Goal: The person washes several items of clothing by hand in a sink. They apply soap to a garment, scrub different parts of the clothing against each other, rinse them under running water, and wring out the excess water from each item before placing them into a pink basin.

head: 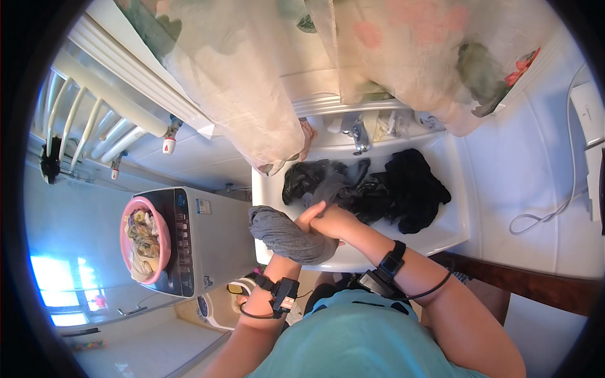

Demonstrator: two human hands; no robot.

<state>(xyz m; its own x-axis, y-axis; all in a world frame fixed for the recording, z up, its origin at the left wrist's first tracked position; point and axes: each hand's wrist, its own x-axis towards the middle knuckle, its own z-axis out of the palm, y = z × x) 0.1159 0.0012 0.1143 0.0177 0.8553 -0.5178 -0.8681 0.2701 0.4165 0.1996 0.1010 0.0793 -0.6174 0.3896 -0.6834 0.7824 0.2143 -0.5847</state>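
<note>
Over the white washbasin, both hands grip a twisted grey cloth. My right hand closes around its right end. My left hand is mostly covered by the cloth, which drapes across my left wrist; its thumb shows beside my right hand. Behind the hands, a crumpled black garment lies on the right of the basin. Darker, wet-looking fabric and a sheer grey piece lie on the left. A chrome faucet stands at the basin's back edge.
A pink basin heaped with clothes rests on the washing machine at left. A floral curtain hangs down to the basin's back left. A white radiator is at the upper left; a cable hangs at right.
</note>
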